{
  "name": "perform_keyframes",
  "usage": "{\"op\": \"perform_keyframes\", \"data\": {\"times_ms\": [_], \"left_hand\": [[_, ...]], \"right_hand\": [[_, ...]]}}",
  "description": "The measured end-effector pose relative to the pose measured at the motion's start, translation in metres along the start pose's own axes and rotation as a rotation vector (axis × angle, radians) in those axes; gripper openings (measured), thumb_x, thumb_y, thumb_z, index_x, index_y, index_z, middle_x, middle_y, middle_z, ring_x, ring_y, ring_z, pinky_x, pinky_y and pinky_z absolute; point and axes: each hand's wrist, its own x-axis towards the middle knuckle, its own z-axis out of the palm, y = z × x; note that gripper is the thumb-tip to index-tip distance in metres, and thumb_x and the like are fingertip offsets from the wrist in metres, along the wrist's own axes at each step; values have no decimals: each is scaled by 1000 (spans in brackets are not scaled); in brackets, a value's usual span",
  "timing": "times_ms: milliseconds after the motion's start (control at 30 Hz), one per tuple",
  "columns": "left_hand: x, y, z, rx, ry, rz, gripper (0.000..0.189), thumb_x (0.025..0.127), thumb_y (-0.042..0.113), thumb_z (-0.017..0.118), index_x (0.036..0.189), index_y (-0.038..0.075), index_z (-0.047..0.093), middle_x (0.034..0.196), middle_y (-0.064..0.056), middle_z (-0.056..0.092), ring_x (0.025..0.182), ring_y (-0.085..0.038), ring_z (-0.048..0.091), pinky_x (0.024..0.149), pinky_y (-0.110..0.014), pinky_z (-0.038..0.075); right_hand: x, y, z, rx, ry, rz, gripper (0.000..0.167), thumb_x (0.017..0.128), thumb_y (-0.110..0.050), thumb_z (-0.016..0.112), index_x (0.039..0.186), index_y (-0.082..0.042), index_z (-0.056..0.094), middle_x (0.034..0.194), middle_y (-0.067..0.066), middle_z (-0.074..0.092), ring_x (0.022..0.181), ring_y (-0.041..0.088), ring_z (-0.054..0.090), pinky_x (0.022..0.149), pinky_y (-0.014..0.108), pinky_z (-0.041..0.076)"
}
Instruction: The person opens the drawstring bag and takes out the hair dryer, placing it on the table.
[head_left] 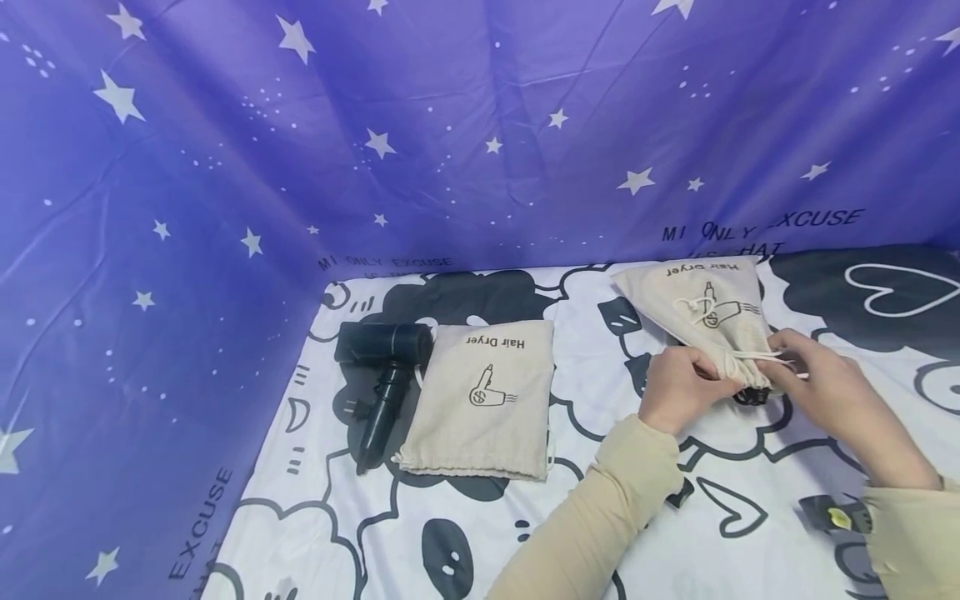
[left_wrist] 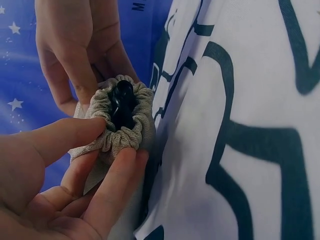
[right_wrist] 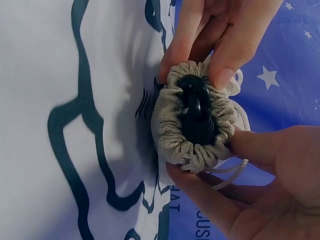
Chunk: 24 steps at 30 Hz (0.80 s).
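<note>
A beige drawstring bag (head_left: pixel 686 296) printed "Hair Dryer" lies at the right, its gathered mouth towards me. My left hand (head_left: pixel 678 387) pinches the left side of the ruffled mouth. Opposite it, my right hand (head_left: pixel 813 375) pinches the right side, beside the white drawstring (head_left: pixel 753 356). Both wrist views look into the mouth, where a black, glossy, looped part (right_wrist: pixel 197 107), probably cord, shows within the scrunched cloth rim (left_wrist: pixel 122 142). Whatever else is in the bag is hidden by the cloth.
To the left, a black hair dryer (head_left: pixel 386 358) with a plug lies beside a second beige "Hair Dryer" bag (head_left: pixel 487 433), which lies flat. A cartoon-print white cloth (head_left: pixel 570 533) covers the surface. Behind and at the left hangs a purple-blue star curtain (head_left: pixel 450 125).
</note>
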Motion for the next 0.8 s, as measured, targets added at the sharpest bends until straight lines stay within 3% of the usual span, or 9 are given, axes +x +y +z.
{"op": "perform_keyframes", "data": {"times_ms": [67, 233, 500, 700, 800], "left_hand": [[-1, 0, -2, -2, -1, -11, 18, 71, 28, 88, 69, 20, 73, 60, 17, 62, 55, 11, 40, 56, -4, 32], [-3, -1, -7, 2, -7, -26, 18, 72, 28, 88, 69, 19, 73, 60, 17, 61, 55, 9, 41, 55, -5, 33], [-3, -9, -18, -32, -36, -20, 16, 71, 27, 88, 68, 18, 74, 61, 16, 62, 54, 8, 43, 55, -6, 35], [-3, -19, -32, -64, -66, 7, 14, 72, 22, 87, 68, 16, 74, 61, 15, 63, 53, 8, 45, 55, -7, 38], [-4, -22, -39, -53, -81, 16, 15, 72, 22, 86, 67, 15, 74, 60, 15, 61, 52, 8, 44, 54, -7, 38]], "right_hand": [[0, -2, 0, 1, -8, 6, 17, 94, -10, 66, 106, -2, 56, 96, 38, 65, 91, 60, 60, 69, 65, 45], [0, -8, 1, 0, -14, 2, 16, 95, -11, 65, 103, -3, 55, 97, 38, 64, 93, 61, 59, 70, 65, 44], [1, -16, 7, 2, 14, -38, 16, 92, -9, 68, 103, -4, 57, 84, 26, 67, 74, 40, 63, 60, 47, 46], [2, -28, 13, 37, 0, -59, 12, 95, -9, 65, 102, -6, 56, 91, 31, 68, 84, 50, 65, 64, 58, 49], [2, -34, 16, 38, -13, -63, 11, 95, -10, 65, 100, -7, 56, 92, 30, 68, 85, 50, 65, 63, 56, 49]]}}
